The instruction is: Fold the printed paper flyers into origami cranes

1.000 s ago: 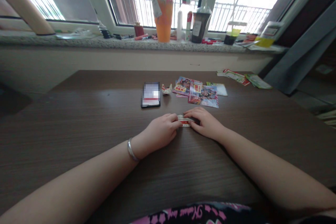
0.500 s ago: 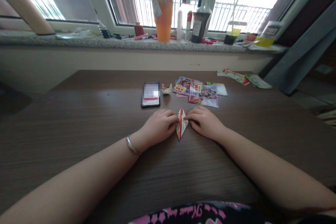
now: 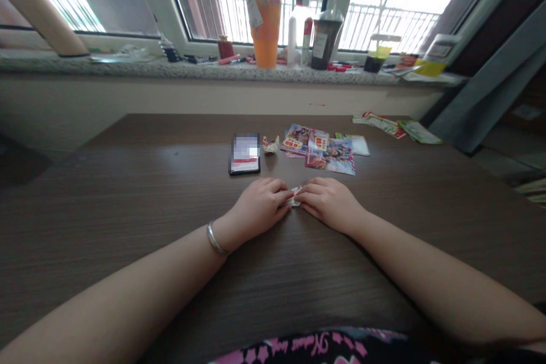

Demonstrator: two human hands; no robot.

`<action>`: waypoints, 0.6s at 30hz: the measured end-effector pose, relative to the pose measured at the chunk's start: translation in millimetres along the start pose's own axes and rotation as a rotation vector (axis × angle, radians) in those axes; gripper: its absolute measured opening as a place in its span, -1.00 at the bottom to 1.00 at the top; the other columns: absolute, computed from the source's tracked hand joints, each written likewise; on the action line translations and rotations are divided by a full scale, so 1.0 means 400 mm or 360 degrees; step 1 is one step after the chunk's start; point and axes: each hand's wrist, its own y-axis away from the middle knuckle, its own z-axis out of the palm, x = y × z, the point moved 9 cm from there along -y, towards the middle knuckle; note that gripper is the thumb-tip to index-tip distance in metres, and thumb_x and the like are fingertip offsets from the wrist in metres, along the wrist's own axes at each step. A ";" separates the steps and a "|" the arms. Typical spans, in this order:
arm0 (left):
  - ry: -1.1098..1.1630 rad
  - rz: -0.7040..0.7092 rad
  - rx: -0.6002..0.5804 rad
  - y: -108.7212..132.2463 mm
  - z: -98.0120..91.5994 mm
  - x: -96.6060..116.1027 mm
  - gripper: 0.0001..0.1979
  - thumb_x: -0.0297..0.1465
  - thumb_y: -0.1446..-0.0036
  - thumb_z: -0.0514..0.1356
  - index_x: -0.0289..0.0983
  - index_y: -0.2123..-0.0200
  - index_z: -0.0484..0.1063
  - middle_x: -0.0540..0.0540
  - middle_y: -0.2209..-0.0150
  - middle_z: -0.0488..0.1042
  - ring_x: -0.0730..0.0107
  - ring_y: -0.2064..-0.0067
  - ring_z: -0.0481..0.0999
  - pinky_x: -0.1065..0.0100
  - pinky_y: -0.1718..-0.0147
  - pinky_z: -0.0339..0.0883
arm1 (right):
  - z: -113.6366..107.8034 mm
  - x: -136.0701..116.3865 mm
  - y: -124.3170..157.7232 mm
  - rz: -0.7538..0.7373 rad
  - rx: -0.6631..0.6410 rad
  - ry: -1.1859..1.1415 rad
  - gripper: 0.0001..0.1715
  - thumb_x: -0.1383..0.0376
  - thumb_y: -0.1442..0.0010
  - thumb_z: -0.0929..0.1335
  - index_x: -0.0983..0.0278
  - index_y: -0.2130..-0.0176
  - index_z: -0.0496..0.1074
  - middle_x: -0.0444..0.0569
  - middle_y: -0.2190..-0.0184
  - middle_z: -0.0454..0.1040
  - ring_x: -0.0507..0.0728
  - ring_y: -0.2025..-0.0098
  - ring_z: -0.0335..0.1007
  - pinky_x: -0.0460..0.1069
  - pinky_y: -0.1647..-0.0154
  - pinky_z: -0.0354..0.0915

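Both hands, left hand (image 3: pixel 258 210) and right hand (image 3: pixel 328 200), pinch a small folded paper (image 3: pixel 294 197) between their fingertips on the table (image 3: pixel 128 193), near a phone (image 3: pixel 244 153).

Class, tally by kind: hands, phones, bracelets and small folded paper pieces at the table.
Hands: 2 (left hand, right hand)
Phone: 1
Bracelet: 1
Folded paper pieces: 2 (held piece, piece beside phone)
Total: 6

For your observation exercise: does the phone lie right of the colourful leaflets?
No, the phone lies left of the colourful leaflets, with a small folded paper between them.
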 end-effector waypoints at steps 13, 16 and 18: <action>-0.0136 0.0115 0.0005 -0.005 -0.004 0.017 -0.79 -0.39 -0.28 0.07 -0.27 0.24 0.51 -0.13 0.22 0.53 0.30 0.20 0.49 0.25 0.18 0.34 | -0.008 -0.022 -0.007 -0.0026 -0.0015 0.0112 -0.75 0.24 -0.32 0.26 0.25 0.27 0.51 0.02 0.29 0.51 0.14 0.19 0.30 0.02 0.21 0.13; -0.0143 0.0135 0.0029 -0.004 -0.007 0.020 -0.79 -0.40 -0.27 0.07 -0.27 0.24 0.51 -0.14 0.18 0.52 0.30 0.17 0.48 0.24 0.16 0.34 | -0.009 -0.025 -0.007 -0.0005 -0.0030 0.0107 -0.75 0.26 -0.30 0.26 0.26 0.31 0.50 0.02 0.31 0.49 0.13 0.22 0.29 0.01 0.25 0.14; -0.0167 0.0134 0.0035 -0.004 -0.006 0.021 -0.80 -0.41 -0.26 0.08 -0.26 0.24 0.51 -0.14 0.17 0.50 0.29 0.18 0.46 0.24 0.18 0.34 | -0.009 -0.022 -0.008 0.0037 -0.0034 0.0095 -0.76 0.27 -0.29 0.26 0.26 0.32 0.50 0.01 0.33 0.48 0.13 0.24 0.29 0.00 0.26 0.15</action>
